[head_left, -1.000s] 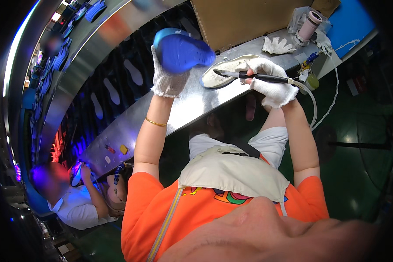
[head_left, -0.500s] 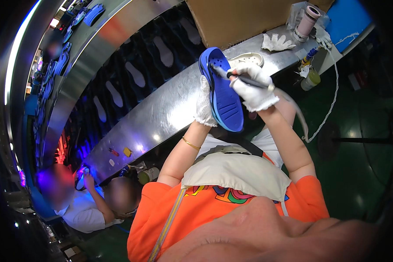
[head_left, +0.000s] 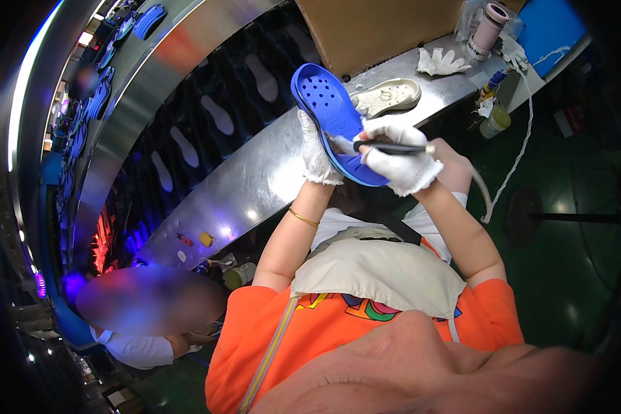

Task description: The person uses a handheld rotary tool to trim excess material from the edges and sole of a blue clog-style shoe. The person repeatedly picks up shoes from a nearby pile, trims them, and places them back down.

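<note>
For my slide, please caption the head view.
Gloved left hand holds a blue shoe sole; gloved right hand holds a black-handled tool over it.

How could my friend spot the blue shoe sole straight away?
Find the long, shiny metal bench. Over it, the left hand, in a white knitted glove, holds a long blue shoe sole with round spots at one end. The off-white shoe sole beyond lies on the bench; this one is blue, held up.

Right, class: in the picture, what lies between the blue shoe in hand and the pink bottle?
In the head view, from the blue shoe toward the pink bottle: a cream shoe, then a loose white glove.
</note>
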The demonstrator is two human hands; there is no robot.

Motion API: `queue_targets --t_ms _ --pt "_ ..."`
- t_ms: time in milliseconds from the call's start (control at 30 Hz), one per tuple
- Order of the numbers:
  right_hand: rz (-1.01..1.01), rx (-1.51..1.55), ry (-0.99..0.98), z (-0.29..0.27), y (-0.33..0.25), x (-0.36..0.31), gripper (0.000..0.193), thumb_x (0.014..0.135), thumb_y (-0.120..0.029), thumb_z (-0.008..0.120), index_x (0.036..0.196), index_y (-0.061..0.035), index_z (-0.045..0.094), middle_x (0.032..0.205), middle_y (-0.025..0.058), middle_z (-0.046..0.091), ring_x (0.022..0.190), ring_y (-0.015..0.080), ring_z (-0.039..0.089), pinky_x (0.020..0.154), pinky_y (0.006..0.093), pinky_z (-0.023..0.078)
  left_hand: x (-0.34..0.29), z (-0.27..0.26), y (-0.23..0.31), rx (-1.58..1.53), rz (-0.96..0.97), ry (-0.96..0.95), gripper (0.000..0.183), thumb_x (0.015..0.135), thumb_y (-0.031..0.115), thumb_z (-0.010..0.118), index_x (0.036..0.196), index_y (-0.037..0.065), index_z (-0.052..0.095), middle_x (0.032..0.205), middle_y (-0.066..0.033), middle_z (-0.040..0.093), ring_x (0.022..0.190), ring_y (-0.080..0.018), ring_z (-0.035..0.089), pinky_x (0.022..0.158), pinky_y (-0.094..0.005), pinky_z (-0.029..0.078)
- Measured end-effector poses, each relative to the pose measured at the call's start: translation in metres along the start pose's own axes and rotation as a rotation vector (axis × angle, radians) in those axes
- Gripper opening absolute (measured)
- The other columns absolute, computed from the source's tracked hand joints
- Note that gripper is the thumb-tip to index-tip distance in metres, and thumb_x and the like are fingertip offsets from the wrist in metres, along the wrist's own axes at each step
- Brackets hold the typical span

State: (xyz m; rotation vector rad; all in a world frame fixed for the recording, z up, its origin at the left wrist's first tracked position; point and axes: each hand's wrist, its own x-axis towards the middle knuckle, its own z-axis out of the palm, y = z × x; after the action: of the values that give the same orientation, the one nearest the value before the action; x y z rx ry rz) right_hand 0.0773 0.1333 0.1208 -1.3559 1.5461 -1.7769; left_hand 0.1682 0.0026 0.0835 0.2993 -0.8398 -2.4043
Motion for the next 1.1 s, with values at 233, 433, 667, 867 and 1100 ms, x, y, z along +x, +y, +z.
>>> queue_targets --t_ms 233,433,667,867,1100 --pt "-0.043 0.066 -0.007 0.011 -0.002 -0.005 0.012 0.071 -0.002 0.067 0.082 -0.0019 0.063 0.079 0.0092 0.063 0.072 0.017 0.062 0.069 0.0293 0.049 0.008 -0.002 0.01 -0.069 -0.011 0.016 0.077 0.081 0.072 0.038 0.126 0.01 0.046 0.114 -0.0115 0.058 0.098 -0.0268 0.059 0.088 -0.0418 0.049" --pt "0.155 0.25 0.107 -0.009 0.004 0.009 0.011 0.076 0.0 0.064 0.087 0.0008 0.063 0.08 0.0055 0.065 0.072 0.0076 0.06 0.07 0.0225 0.05 -0.006 0.01 0.009 -0.228 0.021 0.055 0.067 0.087 0.062 0.037 0.129 0.01 0.043 0.118 -0.0098 0.055 0.104 -0.026 0.055 0.092 -0.0403 0.046" --pt "0.024 0.252 0.062 0.007 -0.002 -0.003 0.011 0.075 0.001 0.065 0.084 -0.0021 0.06 0.083 0.0056 0.062 0.078 0.0099 0.059 0.073 0.0252 0.049 -0.001 -0.001 -0.006 -0.035 0.083 -0.223 0.069 0.086 0.065 0.036 0.127 0.01 0.045 0.119 -0.0088 0.053 0.103 -0.025 0.053 0.093 -0.0402 0.044" --pt "-0.021 0.255 0.184 0.001 -0.006 0.012 0.013 0.08 0.001 0.063 0.092 0.0018 0.058 0.092 0.0101 0.065 0.076 0.0109 0.061 0.072 0.0249 0.051 -0.01 0.024 0.005 -0.214 0.133 -0.07 0.06 0.09 0.055 0.038 0.128 0.01 0.045 0.119 -0.0083 0.054 0.105 -0.0238 0.053 0.093 -0.0394 0.044" --pt "-0.375 -0.157 0.041 0.0 -0.013 0.021 0.013 0.072 -0.001 0.066 0.084 -0.0038 0.06 0.079 0.0072 0.063 0.072 0.0171 0.06 0.069 0.028 0.048 -0.009 0.012 0.001 -0.287 0.061 -0.148 0.056 0.09 0.052 0.04 0.128 0.01 0.043 0.117 -0.0091 0.055 0.102 -0.0231 0.054 0.091 -0.0374 0.045"
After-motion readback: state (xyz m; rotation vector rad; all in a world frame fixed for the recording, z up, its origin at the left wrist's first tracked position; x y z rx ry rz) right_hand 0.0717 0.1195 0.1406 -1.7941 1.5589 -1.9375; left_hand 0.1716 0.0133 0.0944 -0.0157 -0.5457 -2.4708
